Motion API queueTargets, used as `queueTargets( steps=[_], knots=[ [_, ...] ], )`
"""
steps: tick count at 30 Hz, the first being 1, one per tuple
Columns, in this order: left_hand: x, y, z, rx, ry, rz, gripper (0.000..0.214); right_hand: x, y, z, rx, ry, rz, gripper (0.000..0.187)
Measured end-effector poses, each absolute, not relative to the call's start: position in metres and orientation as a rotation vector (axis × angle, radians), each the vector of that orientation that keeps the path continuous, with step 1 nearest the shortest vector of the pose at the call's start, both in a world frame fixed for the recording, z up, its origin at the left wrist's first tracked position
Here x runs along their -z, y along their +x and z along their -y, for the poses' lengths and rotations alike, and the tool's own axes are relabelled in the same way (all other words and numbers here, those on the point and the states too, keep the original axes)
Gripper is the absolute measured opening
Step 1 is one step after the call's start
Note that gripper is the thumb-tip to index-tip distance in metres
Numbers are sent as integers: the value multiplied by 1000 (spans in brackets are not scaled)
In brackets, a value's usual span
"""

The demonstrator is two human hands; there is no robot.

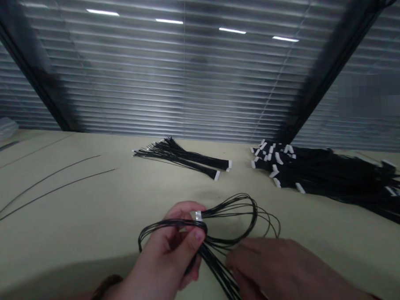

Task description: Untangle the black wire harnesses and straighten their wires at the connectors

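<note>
My left hand pinches a looped bundle of thin black wires between thumb and fingers. At its fingertips shows a white connector with wires leading out to the right in a wide loop. Another loop curls back over the left wrist side. Loose strands hang down toward the lower edge of the view. My right hand, a little blurred, is curled closed at those hanging wires, and its fingertips are partly hidden behind the hand.
Behind my hands lie several black wire bundles with white connectors. A larger pile of similar wire harnesses covers the right side of the table. Two long thin wires stretch in from the left. Window blinds rise behind the table.
</note>
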State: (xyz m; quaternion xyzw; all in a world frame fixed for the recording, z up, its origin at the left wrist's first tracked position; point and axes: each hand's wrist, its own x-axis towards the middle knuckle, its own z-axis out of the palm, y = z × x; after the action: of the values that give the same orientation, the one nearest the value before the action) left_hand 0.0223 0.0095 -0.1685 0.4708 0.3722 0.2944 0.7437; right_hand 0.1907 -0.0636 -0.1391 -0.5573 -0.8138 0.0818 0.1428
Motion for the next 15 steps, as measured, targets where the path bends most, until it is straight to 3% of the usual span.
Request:
queueTargets(
  steps=[4,10,15],
  knots=[
    [168,20,-8,-633,1087,-721,38,140,173,51,-688,-1594,2056,23],
    [164,22,-5,-648,1105,-642,36,137,174,49,-1040,-1600,1850,29],
    [164,23,-3,-718,1103,-602,29,141,175,52,-990,-1640,1855,27]
  ],
)
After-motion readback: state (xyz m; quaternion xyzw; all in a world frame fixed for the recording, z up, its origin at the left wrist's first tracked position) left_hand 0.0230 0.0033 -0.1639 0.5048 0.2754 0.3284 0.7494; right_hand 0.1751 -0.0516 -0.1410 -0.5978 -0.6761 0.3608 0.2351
